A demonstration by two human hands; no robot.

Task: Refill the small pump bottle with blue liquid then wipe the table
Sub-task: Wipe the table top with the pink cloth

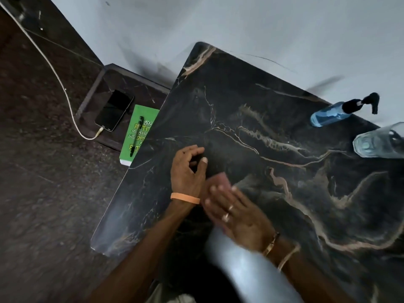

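Observation:
The small pump bottle point(334, 113), clear with blue liquid and a black pump head, stands at the far right of the black marble table point(251, 101). My left hand point(188, 169), with an orange wristband, rests near the table's left side. Its fingers and thumb curl in a loose ring, and whether anything dark sits between them is unclear. Just to its right, my right hand point(236, 215) wraps over a large pale object point(247, 270), motion-blurred, with a pinkish end toward the left hand. What this object is stays unclear.
A bigger clear bottle point(380, 142) stands at the right edge, next to the pump bottle. Left of the table, a low dark stand carries a phone point(114, 110) on a white cable and a green notebook point(137, 134) with a pen. A pale wall lies behind.

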